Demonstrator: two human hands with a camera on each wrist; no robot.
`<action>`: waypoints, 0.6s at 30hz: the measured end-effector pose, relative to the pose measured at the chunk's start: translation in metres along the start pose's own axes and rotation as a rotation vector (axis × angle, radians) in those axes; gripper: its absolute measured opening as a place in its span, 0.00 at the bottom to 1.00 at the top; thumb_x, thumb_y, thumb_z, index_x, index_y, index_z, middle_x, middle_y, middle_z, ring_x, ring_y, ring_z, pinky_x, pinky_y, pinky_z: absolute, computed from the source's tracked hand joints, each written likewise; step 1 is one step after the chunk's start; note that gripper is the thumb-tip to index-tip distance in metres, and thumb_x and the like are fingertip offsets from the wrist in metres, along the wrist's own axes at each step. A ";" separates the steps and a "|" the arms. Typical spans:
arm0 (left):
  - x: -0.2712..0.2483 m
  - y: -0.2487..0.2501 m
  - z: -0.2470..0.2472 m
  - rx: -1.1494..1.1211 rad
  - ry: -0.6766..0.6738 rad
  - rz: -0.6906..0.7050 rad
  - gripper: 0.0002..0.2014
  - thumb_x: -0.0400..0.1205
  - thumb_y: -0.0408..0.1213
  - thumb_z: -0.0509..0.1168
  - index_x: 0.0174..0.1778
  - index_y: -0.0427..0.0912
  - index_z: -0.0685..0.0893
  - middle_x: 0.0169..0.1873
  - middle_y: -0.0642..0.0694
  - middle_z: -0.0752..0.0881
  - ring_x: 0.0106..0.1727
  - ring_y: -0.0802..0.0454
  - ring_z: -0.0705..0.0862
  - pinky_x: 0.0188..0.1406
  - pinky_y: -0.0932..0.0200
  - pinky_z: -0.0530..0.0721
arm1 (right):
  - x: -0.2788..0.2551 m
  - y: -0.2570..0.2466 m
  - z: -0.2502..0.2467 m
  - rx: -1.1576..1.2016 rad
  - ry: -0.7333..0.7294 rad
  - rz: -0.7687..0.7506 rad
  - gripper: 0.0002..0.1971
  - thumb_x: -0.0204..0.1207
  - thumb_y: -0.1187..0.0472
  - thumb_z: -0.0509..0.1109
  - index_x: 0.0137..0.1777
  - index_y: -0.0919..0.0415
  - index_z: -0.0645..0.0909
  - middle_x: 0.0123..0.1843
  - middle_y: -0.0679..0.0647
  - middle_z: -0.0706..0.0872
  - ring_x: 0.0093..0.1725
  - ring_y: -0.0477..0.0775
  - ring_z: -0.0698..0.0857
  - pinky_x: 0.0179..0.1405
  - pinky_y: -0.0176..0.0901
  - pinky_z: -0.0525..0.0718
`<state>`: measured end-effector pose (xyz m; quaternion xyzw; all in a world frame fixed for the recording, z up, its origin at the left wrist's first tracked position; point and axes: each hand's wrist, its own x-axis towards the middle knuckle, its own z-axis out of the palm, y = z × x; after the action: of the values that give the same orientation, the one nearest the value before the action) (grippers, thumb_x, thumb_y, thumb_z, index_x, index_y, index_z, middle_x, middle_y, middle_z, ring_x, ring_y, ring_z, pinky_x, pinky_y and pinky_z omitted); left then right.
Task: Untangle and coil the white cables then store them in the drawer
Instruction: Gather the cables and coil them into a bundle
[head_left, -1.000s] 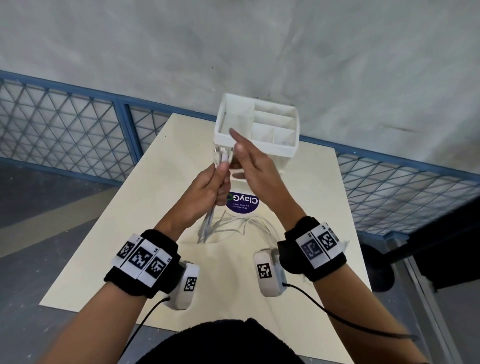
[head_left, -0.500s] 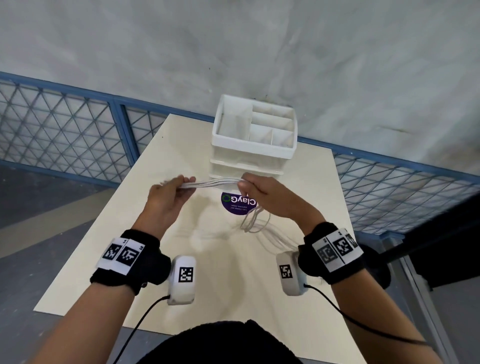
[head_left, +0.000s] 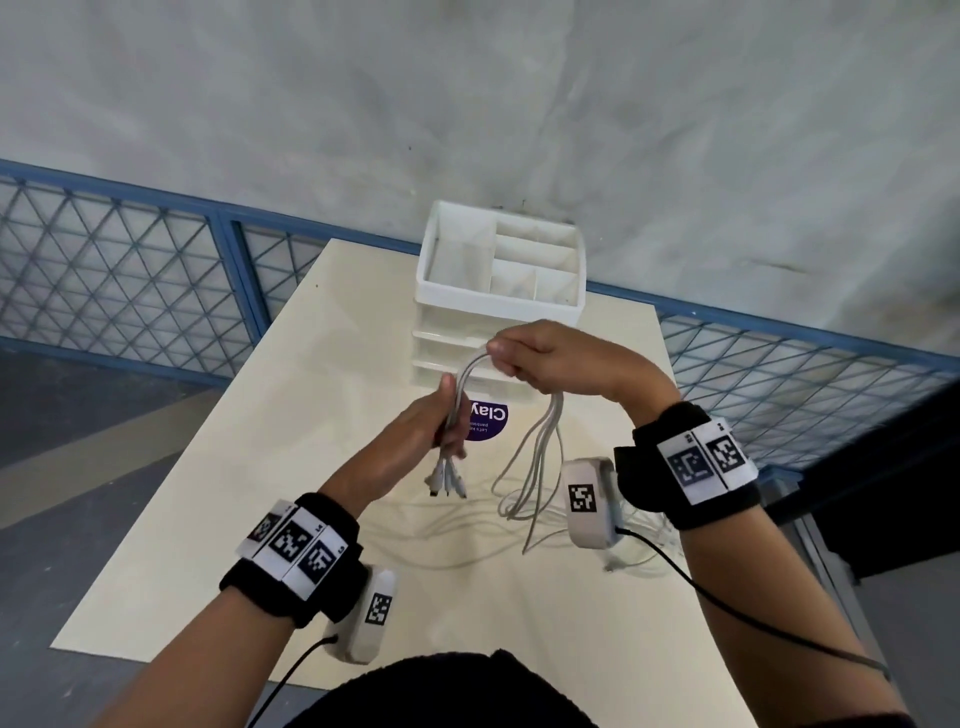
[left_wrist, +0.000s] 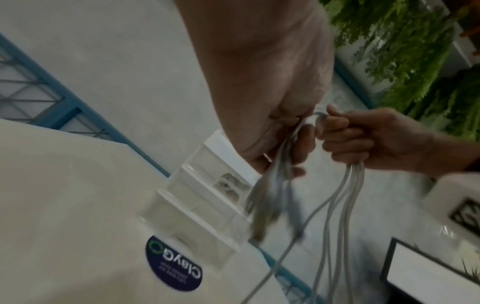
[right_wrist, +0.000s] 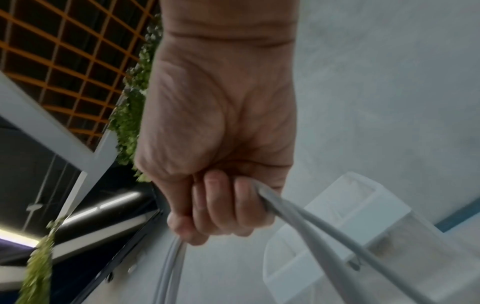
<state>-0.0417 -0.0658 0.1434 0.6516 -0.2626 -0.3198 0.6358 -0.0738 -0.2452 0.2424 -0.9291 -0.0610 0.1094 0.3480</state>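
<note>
White cables (head_left: 470, 379), stretched level a moment ago, now arch mid-frame between fisted left hand (head_left: 441, 423) and right hand (head_left: 540, 358), starting a coil.

- Looks like an office or studio data-recording corner, not a home.
- A bare concrete wall (head_left: 571, 104) rises behind a blue metal mesh fence (head_left: 104, 275).
- A plain cream counter (head_left: 260, 441) carries a purple brand sticker (head_left: 491, 423).
- Green plant wall (left_wrist: 420, 51), orange ceiling grid (right_wrist: 64, 51), strip lights.
</note>
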 end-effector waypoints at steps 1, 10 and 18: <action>-0.002 -0.002 0.002 -0.047 -0.017 -0.029 0.26 0.82 0.63 0.43 0.30 0.46 0.69 0.22 0.55 0.64 0.24 0.56 0.63 0.32 0.59 0.73 | -0.002 0.002 -0.007 0.033 0.036 0.001 0.18 0.84 0.51 0.56 0.34 0.58 0.74 0.27 0.48 0.68 0.24 0.44 0.65 0.27 0.33 0.68; 0.009 0.032 -0.022 -0.403 0.267 0.173 0.20 0.87 0.51 0.46 0.30 0.49 0.64 0.21 0.59 0.60 0.19 0.63 0.56 0.16 0.70 0.58 | 0.002 0.052 0.037 0.362 0.308 0.004 0.19 0.86 0.52 0.48 0.44 0.57 0.78 0.31 0.50 0.72 0.28 0.46 0.74 0.35 0.44 0.75; 0.011 0.007 0.005 -0.089 0.310 0.129 0.17 0.88 0.48 0.47 0.39 0.44 0.72 0.29 0.48 0.71 0.23 0.58 0.64 0.24 0.62 0.67 | 0.019 0.022 0.093 0.402 0.462 0.040 0.18 0.86 0.53 0.50 0.36 0.56 0.71 0.27 0.45 0.72 0.25 0.41 0.69 0.31 0.36 0.68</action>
<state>-0.0377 -0.0777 0.1495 0.6460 -0.1880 -0.1853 0.7162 -0.0776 -0.1991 0.1570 -0.8429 0.0607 -0.0884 0.5273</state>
